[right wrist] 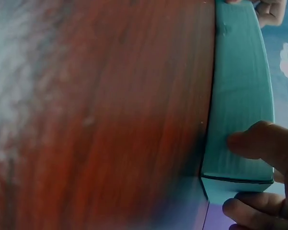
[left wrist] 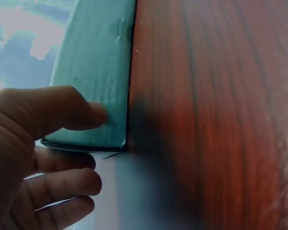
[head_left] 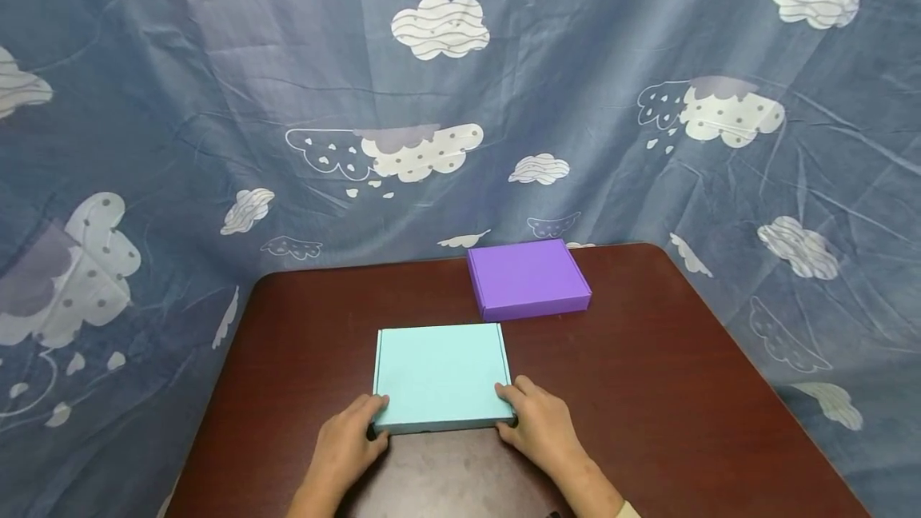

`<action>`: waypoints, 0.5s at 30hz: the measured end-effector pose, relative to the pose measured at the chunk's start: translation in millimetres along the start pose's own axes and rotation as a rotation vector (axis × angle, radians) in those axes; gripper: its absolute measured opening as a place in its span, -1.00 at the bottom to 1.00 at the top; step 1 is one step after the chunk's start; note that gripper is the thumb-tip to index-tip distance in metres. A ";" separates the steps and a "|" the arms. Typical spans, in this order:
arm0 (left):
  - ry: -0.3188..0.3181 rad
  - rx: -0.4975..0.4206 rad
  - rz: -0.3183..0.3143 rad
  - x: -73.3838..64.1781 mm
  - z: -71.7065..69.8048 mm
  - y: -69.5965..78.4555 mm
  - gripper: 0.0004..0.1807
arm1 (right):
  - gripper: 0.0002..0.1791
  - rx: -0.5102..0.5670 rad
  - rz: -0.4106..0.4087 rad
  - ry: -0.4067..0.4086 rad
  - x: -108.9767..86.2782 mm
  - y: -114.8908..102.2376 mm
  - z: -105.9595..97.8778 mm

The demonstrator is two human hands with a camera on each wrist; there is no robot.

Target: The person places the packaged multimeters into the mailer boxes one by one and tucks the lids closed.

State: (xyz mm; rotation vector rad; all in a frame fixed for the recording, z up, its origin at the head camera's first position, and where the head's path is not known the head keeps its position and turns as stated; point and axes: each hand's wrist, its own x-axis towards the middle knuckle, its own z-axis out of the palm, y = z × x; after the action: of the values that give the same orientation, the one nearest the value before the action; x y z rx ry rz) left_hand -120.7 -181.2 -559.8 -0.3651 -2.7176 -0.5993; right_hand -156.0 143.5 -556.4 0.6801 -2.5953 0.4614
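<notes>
A flat, light turquoise cardboard box (head_left: 442,374) lies on the table, its lid side up. My left hand (head_left: 347,440) grips its near left corner; in the left wrist view the thumb (left wrist: 88,115) presses the front wall and the other fingers are around the corner at the side. At the near right corner my right hand (head_left: 541,424) grips it the same way, with the thumb (right wrist: 247,143) on the front wall in the right wrist view. The undersides of both hands are hidden in the head view.
Behind the turquoise box, to the right, a purple cardboard box (head_left: 528,278) lies near the far table edge. The dark red-brown wooden table (head_left: 647,390) has rounded far corners. A blue cloth (head_left: 288,62) with white clouds hangs around the far side and both sides.
</notes>
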 end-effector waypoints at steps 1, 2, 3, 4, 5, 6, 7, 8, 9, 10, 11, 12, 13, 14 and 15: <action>0.002 0.003 0.000 0.2 -0.7 -0.4 -0.37 | -0.32 -0.003 -0.007 0.008 0.4 -0.6 0.5; 0.001 0.007 -0.004 0.6 -1.2 -0.7 -0.37 | -0.32 -0.006 -0.011 0.010 0.5 -1.4 0.8; -0.004 0.007 -0.007 0.9 -2.3 -0.5 -0.36 | -0.32 -0.010 -0.013 0.008 0.7 -2.5 0.8; -0.012 0.010 -0.013 1.1 -3.4 -0.1 -0.37 | -0.31 -0.013 -0.014 0.006 1.0 -3.7 0.7; -0.017 0.013 -0.021 1.2 -4.1 0.2 -0.37 | -0.31 -0.014 -0.014 0.005 1.3 -4.7 1.0; -0.028 0.016 -0.032 1.1 -4.7 0.7 -0.38 | -0.31 -0.017 -0.012 0.000 1.7 -5.8 1.2; -0.037 0.020 -0.045 1.0 -5.3 1.2 -0.38 | -0.31 -0.019 -0.007 -0.006 2.5 -7.0 1.4; -0.043 0.024 -0.062 0.7 -5.9 1.9 -0.39 | -0.31 -0.022 -0.003 -0.011 3.9 -8.0 1.7; -0.047 0.029 -0.079 0.5 -6.5 2.6 -0.39 | -0.32 -0.022 -0.001 -0.015 5.8 -9.1 2.0; -0.050 0.033 -0.098 0.3 -6.9 3.2 -0.39 | -0.33 -0.024 0.001 -0.022 8.3 -10.0 2.7; -0.051 0.035 -0.115 0.4 -7.8 3.6 -0.39 | -0.33 -0.025 0.003 -0.033 11.1 -10.9 3.2; -0.052 0.038 -0.133 0.4 -8.4 4.0 -0.39 | -0.34 -0.025 0.004 -0.043 14.4 -12.0 3.1; -0.051 0.040 -0.146 0.8 -9.1 4.2 -0.40 | -0.35 -0.028 0.003 -0.054 17.9 -12.8 3.4; -0.048 0.042 -0.158 1.5 -9.7 4.3 -0.40 | -0.36 -0.030 0.000 -0.064 21.6 -13.5 3.8; -0.045 0.045 -0.169 2.6 -9.9 4.1 -0.40 | -0.36 -0.032 0.000 -0.076 25.3 -14.1 4.2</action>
State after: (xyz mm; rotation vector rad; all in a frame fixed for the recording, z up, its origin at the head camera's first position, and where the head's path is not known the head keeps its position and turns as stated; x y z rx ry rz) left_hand -119.2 -181.6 -548.9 -0.1404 -2.8190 -0.5789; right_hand -170.0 120.4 -545.3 0.7004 -2.6676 0.4010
